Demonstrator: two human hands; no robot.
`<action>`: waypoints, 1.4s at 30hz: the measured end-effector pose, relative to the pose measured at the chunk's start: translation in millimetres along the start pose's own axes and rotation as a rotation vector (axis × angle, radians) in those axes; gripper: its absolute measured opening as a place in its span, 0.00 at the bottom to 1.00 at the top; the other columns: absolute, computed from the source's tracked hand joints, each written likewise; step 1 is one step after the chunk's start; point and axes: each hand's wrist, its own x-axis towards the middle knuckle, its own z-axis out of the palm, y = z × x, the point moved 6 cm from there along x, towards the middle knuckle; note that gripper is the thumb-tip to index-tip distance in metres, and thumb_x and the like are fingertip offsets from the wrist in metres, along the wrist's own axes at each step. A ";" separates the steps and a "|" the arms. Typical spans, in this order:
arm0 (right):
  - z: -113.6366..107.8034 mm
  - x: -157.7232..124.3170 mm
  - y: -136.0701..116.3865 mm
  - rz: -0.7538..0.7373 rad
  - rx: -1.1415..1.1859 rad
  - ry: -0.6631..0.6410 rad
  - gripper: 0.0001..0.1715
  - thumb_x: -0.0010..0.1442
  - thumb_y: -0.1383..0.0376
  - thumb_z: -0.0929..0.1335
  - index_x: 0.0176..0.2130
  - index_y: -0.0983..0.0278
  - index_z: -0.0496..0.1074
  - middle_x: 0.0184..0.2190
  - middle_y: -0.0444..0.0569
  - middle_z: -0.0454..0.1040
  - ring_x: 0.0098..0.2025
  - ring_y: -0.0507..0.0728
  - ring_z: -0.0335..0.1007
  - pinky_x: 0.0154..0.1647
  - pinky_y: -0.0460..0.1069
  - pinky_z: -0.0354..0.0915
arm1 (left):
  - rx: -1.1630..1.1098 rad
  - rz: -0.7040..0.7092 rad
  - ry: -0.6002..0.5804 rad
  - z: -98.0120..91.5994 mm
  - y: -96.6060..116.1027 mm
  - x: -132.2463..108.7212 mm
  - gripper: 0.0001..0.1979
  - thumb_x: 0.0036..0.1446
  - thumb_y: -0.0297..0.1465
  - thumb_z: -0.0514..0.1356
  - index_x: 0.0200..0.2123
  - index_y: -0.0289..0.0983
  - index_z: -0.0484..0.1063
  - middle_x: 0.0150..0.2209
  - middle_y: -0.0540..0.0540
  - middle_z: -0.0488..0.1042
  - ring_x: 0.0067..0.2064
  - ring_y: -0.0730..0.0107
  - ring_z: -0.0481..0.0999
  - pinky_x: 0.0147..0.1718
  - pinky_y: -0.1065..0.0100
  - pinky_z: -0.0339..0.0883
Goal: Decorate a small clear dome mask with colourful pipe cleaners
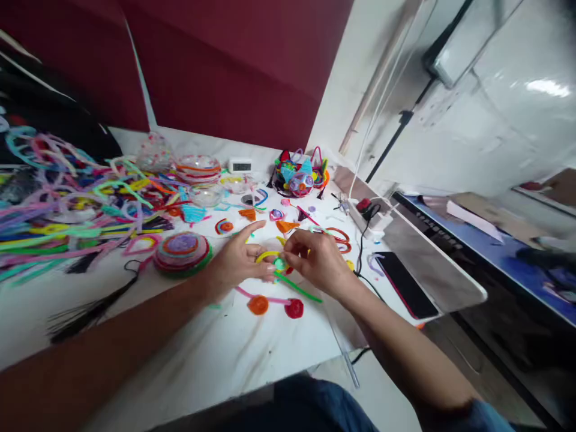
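Observation:
A small piece of coiled yellow and green pipe cleaner point(267, 255) is between my hands above the white table. My left hand point(236, 259) holds its yellow side with the fingers, the thumb raised apart. From the right, my right hand point(320, 261) pinches at the green coil, its fingertips curled. A straight green pipe cleaner point(299, 288) runs out below the hands toward the right. Just in front of them, an orange coil point(258, 305) and a red coil point(294, 308) lie by a pink stem. Left of my left hand sits a round striped coiled piece point(182, 251).
Loose colourful pipe cleaners point(90, 204) pile up on the left, with a black tassel point(90, 312) before them. Finished coiled ornaments point(299, 174) and a small digital clock point(240, 165) stand at the back. A phone point(405, 285), power strip point(371, 219) and cables are on the right.

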 end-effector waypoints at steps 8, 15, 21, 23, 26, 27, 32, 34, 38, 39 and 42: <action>-2.4 -2.0 2.8 -0.002 0.019 0.000 0.04 0.55 0.70 0.70 0.31 0.63 0.71 0.25 0.42 0.75 0.26 0.49 0.67 0.29 0.44 0.56 | -0.059 0.008 -0.098 -0.8 -3.0 2.4 0.51 0.44 0.25 0.70 0.66 0.41 0.46 0.33 0.49 0.75 0.31 0.67 0.79 0.34 0.61 0.75; -3.3 -1.4 0.8 0.014 0.041 -0.025 0.04 0.54 0.72 0.71 0.30 0.64 0.72 0.24 0.42 0.74 0.26 0.50 0.67 0.29 0.44 0.57 | -0.050 -0.006 -0.085 -0.8 -3.3 1.2 0.50 0.45 0.24 0.70 0.66 0.42 0.46 0.32 0.50 0.75 0.30 0.69 0.78 0.34 0.61 0.76; -2.6 -2.2 0.6 -0.002 0.028 -0.038 0.04 0.54 0.71 0.71 0.30 0.64 0.72 0.24 0.42 0.75 0.25 0.49 0.66 0.28 0.44 0.56 | -0.034 -0.015 -0.057 -0.7 -3.5 1.9 0.51 0.43 0.23 0.70 0.66 0.42 0.47 0.30 0.52 0.74 0.29 0.70 0.77 0.33 0.61 0.77; -2.3 -2.6 0.9 -0.006 0.025 -0.036 0.04 0.55 0.71 0.71 0.30 0.64 0.72 0.24 0.42 0.75 0.25 0.49 0.66 0.29 0.44 0.56 | -0.035 -0.015 -0.047 -0.6 -3.5 2.2 0.50 0.43 0.23 0.70 0.66 0.42 0.48 0.29 0.53 0.74 0.29 0.71 0.77 0.33 0.60 0.77; -2.4 -3.2 1.0 -0.006 0.021 -0.028 0.04 0.55 0.70 0.71 0.30 0.64 0.72 0.24 0.42 0.75 0.25 0.49 0.66 0.28 0.44 0.56 | -0.033 -0.011 -0.063 0.5 -2.7 2.0 0.50 0.44 0.24 0.70 0.66 0.42 0.48 0.31 0.51 0.75 0.30 0.70 0.77 0.34 0.60 0.77; -2.6 -3.4 0.7 -0.007 0.021 -0.026 0.04 0.55 0.70 0.71 0.30 0.64 0.72 0.24 0.42 0.75 0.25 0.49 0.66 0.28 0.44 0.56 | -0.033 -0.010 -0.069 1.0 -2.3 1.7 0.50 0.44 0.25 0.70 0.66 0.42 0.47 0.32 0.50 0.75 0.30 0.70 0.77 0.34 0.60 0.77; -2.6 -4.1 -1.2 -0.020 0.008 -0.016 0.03 0.56 0.70 0.70 0.30 0.64 0.72 0.25 0.42 0.75 0.26 0.49 0.66 0.28 0.44 0.55 | -0.038 -0.007 -0.055 1.6 -0.5 -0.1 0.48 0.45 0.27 0.70 0.65 0.41 0.48 0.32 0.49 0.75 0.31 0.67 0.78 0.33 0.62 0.76; -2.2 -4.3 -2.2 -0.031 -0.009 -0.013 0.03 0.56 0.70 0.70 0.30 0.64 0.72 0.25 0.42 0.75 0.26 0.49 0.66 0.28 0.44 0.55 | -0.037 -0.011 -0.044 1.5 -0.4 -0.4 0.48 0.45 0.27 0.70 0.65 0.41 0.48 0.32 0.50 0.75 0.31 0.67 0.78 0.33 0.62 0.76; -1.2 -4.8 -4.0 -0.040 -0.029 -0.017 0.03 0.56 0.69 0.70 0.30 0.64 0.72 0.25 0.42 0.75 0.26 0.49 0.65 0.29 0.44 0.55 | -0.030 -0.021 -0.018 0.9 -0.8 -0.2 0.48 0.45 0.27 0.70 0.65 0.41 0.49 0.31 0.51 0.74 0.31 0.68 0.78 0.33 0.63 0.76; -1.1 -4.9 -4.3 -0.039 -0.033 -0.019 0.03 0.56 0.69 0.70 0.30 0.64 0.72 0.25 0.42 0.75 0.26 0.49 0.65 0.29 0.44 0.55 | -0.027 -0.025 -0.010 0.7 -0.9 -0.3 0.48 0.44 0.27 0.70 0.65 0.41 0.49 0.31 0.51 0.74 0.32 0.68 0.78 0.33 0.63 0.76; -1.5 -4.8 -4.8 -0.039 -0.044 -0.019 0.02 0.56 0.69 0.70 0.31 0.64 0.72 0.26 0.42 0.75 0.26 0.49 0.65 0.29 0.44 0.54 | -0.018 -0.033 0.009 0.9 -0.5 -0.8 0.49 0.43 0.27 0.70 0.65 0.41 0.49 0.31 0.51 0.74 0.31 0.68 0.77 0.32 0.63 0.75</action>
